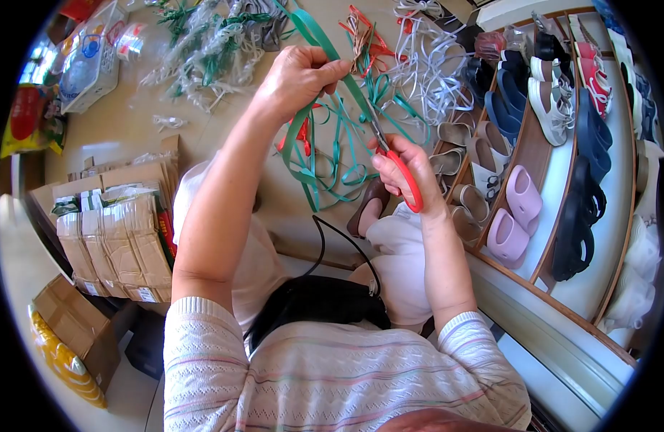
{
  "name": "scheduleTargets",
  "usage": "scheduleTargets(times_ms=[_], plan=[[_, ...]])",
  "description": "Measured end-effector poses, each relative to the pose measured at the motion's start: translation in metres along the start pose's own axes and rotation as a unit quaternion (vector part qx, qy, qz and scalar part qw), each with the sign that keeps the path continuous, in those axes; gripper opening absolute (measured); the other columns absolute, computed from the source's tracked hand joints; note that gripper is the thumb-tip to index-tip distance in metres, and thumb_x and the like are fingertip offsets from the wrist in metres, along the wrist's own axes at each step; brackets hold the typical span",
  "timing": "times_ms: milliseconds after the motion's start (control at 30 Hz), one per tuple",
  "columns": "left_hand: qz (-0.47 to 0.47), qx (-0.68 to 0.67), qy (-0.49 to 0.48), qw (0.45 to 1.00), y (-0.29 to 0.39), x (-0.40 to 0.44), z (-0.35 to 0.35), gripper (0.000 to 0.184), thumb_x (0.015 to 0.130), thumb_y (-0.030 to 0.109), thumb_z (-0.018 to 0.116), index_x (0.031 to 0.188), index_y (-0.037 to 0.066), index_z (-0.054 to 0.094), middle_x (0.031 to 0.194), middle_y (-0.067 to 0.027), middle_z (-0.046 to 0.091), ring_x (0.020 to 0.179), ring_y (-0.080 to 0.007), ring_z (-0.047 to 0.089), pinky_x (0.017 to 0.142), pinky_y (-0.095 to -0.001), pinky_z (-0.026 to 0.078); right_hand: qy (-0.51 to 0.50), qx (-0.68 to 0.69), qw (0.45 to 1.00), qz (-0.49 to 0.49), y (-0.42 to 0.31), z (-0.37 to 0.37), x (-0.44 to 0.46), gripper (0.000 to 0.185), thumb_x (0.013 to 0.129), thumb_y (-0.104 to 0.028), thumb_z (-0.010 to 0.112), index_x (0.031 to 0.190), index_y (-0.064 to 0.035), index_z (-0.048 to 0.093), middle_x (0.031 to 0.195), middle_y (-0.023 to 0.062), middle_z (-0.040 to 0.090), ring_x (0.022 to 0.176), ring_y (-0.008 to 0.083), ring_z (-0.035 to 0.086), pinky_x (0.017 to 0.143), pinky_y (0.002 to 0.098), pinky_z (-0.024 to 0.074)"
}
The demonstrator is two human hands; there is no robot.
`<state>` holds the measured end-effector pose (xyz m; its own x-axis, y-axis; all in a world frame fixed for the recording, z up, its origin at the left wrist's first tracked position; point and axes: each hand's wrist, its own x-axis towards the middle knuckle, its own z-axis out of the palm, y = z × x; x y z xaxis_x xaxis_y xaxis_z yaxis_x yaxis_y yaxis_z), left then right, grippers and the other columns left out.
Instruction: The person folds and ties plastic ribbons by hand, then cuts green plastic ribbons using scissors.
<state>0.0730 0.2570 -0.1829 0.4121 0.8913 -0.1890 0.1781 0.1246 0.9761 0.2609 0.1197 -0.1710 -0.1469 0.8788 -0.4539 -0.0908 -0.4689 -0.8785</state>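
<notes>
My left hand (297, 81) pinches a flat green plastic strap (356, 92) between thumb and fingers. One length of the strap rises past the top edge, and another loops down below the hand. My right hand (413, 171) grips a pair of scissors (407, 181) by the red handles. Their metal blades point up and left and meet the strap's lower end; whether they are parted cannot be made out. Beneath both hands, thin green strips (337, 155) lie in loose curls on the floor, with a bit of red strip among them.
White strips (436, 75) and a tangle of clear and green plastic (209, 54) lie ahead. To the right stands a shoe rack (537, 155) with several shoes and slippers. Flattened cardboard (116, 241) and a white basket (94, 61) are at left. A black bag (317, 309) rests on my lap.
</notes>
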Motion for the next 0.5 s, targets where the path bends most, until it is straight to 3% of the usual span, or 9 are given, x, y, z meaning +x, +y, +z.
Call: scheduleTargets(times_ms=[267, 500], plan=[[-0.009, 0.048, -0.004, 0.999, -0.0042, 0.0014, -0.0007, 0.027, 0.084, 0.027, 0.063, 0.071, 0.003, 0.062, 0.058, 0.0024, 0.052, 0.055, -0.0046, 0.044, 0.053, -0.0228, 0.035, 0.015, -0.05, 0.999, -0.004, 0.0018, 0.0039, -0.0032, 0.013, 0.084, -0.01, 0.06, 0.094, -0.0023, 0.059, 0.07, -0.0067, 0.048, 0.058, 0.0002, 0.039, 0.049, 0.0161, 0.0302], [0.005, 0.036, -0.012, 0.999, -0.003, -0.0009, 0.0002, 0.027, 0.083, 0.026, 0.063, 0.07, 0.003, 0.061, 0.057, 0.002, 0.052, 0.054, -0.0047, 0.045, 0.052, -0.0229, 0.036, 0.014, -0.106, 0.994, -0.014, 0.0036, 0.0016, -0.0006, 0.015, 0.083, -0.012, 0.062, 0.094, -0.0017, 0.059, 0.072, -0.0056, 0.05, 0.064, 0.0021, 0.042, 0.057, 0.0177, 0.0358]])
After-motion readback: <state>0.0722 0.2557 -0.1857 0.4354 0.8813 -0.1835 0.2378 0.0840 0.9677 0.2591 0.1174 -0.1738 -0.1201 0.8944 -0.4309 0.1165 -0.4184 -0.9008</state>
